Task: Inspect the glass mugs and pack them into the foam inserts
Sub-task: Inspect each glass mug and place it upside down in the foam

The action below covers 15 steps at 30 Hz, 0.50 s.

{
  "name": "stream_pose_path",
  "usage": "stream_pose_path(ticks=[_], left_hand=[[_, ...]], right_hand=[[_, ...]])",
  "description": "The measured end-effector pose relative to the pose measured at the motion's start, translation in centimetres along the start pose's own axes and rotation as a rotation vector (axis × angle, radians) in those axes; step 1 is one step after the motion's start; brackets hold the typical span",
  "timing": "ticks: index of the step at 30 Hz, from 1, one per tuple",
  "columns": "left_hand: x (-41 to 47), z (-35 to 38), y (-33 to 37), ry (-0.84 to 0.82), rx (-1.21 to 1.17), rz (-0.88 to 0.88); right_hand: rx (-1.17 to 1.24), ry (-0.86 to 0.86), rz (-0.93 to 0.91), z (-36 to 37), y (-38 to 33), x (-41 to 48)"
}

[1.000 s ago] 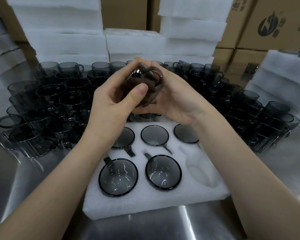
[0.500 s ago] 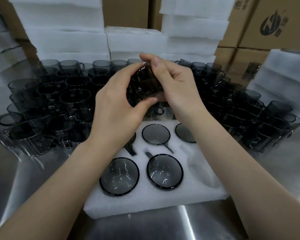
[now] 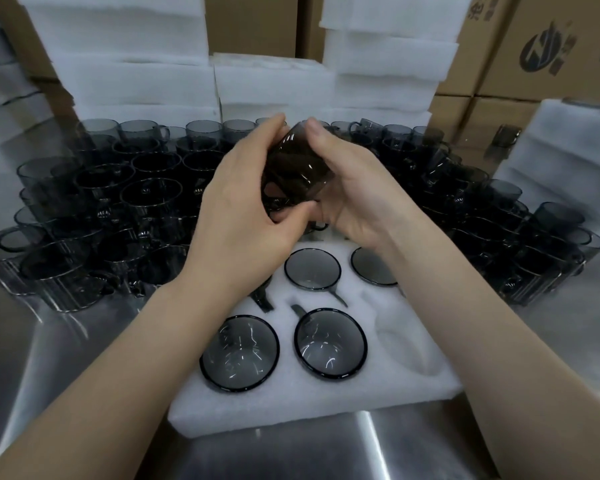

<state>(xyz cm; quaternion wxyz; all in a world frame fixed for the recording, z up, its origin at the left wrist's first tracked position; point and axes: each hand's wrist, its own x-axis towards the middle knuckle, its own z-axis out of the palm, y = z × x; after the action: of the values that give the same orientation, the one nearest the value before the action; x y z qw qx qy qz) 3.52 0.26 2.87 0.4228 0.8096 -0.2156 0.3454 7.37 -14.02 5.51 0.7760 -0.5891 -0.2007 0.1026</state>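
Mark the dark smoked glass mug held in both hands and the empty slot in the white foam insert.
Dark smoked glass mug (image 3: 293, 168): head view, on its side wall.
Empty white foam slot (image 3: 404, 348): head view, on the hollow's floor.

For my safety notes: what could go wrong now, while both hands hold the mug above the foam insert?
If the left hand or right hand slips, the held mug may fall onto the packed mugs below and chip.
The left forearm lies close to the loose mugs; a sweep may topple them.
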Motion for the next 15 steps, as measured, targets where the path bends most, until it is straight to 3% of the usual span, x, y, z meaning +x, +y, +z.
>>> stream_pose_path(ticks=[5,9,15], left_hand=[[0.0,-0.2,0.6,0.04,0.033,-0.006],[-0.1,-0.5,0.8,0.027,0.006,0.038],[-0.3,-0.8,0.2,0.008,-0.083,0.14]], right_hand=[[-0.089,0.105,-0.096,0.4,0.5,0.1],[0.016,0.135,-0.06,0.3,0.0,0.1],[0.2,0.008,0.098,-0.4,-0.7,0.1]])
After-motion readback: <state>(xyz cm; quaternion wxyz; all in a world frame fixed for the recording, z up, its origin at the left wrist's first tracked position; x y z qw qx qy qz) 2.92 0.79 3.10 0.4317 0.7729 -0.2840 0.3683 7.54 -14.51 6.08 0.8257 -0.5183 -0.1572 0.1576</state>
